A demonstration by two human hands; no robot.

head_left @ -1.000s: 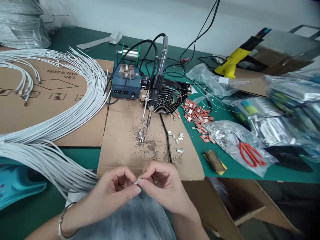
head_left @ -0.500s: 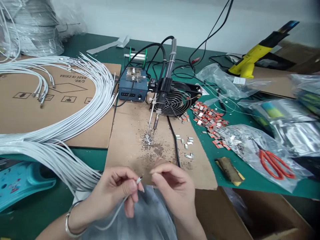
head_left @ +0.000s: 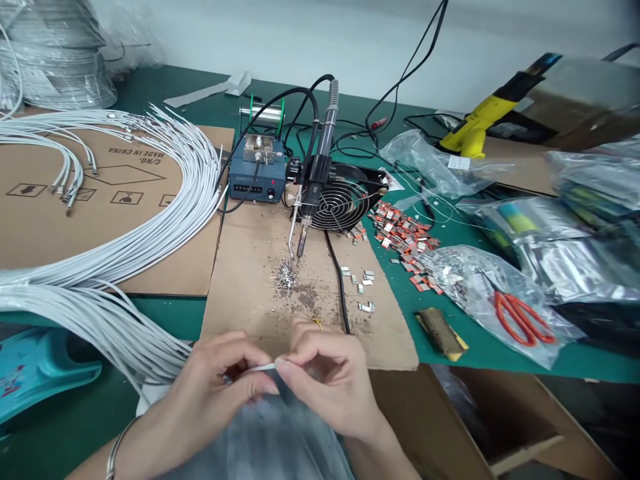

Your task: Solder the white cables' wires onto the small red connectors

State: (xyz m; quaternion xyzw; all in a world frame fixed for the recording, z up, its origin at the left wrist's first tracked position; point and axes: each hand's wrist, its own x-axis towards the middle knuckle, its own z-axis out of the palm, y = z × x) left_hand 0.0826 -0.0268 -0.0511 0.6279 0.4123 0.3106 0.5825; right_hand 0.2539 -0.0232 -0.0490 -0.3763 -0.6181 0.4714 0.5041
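A thin white cable (head_left: 263, 367) runs between my two hands at the front edge of the cardboard work mat (head_left: 240, 293). My left hand (head_left: 220, 387) pinches it between thumb and fingers. The thumb and forefinger of my right hand (head_left: 325, 373) are closed on its end, so the tip is hidden. Beyond them a soldering iron (head_left: 303, 237) points down in its stand, above a heap of small metallic bits (head_left: 285, 277). Several small metal connector pieces (head_left: 367, 307) lie on the mat to the right.
Left lies a big bundle of white cables (head_left: 185, 220) on cardboard. A blue soldering station (head_left: 256, 181), solder spool (head_left: 265, 115) and round fan (head_left: 335, 207) stand behind. To the right are orange-and-metal pieces (head_left: 405, 233), a dirty sponge (head_left: 440, 331) and red-handled scissors (head_left: 520, 320) on a plastic bag.
My right hand has moved left and taken hold of the cable end, which was exposed in my left hand before. The view has shifted slightly, moving the bench items left.
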